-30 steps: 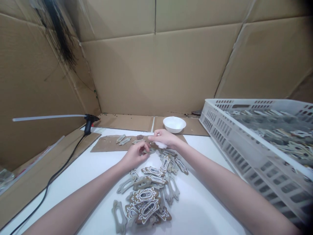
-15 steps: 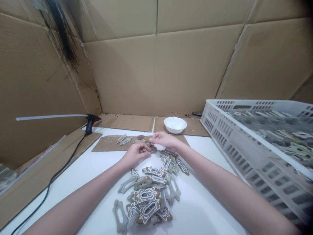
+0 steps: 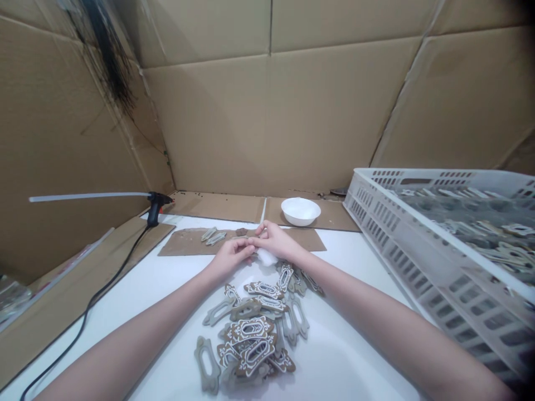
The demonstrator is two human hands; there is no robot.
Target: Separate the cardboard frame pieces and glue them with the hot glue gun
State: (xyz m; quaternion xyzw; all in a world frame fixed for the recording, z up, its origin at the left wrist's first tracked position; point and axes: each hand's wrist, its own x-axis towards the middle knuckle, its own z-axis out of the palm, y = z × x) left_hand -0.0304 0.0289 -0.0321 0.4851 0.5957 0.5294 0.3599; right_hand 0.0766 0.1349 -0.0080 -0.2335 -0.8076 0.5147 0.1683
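Frame pieces (image 3: 256,329) heaped before you; your right hand (image 3: 276,240) clutches white wad (image 3: 266,257); your left hand (image 3: 232,253) curls beside, can't tell pinching what.

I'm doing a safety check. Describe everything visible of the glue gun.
The glue gun is black, plastic-looking, with red by the handle. It stands handle-down at the rear left, nozzle pointing right. A long, whitish stick juts from its back; a black cord trails from the handle toward the camera. Nobody holds it; whether it's hot doesn't show.

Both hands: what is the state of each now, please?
Left hand: closed; whether it holds anything cannot be told.
Right hand: closed, holding white wad.
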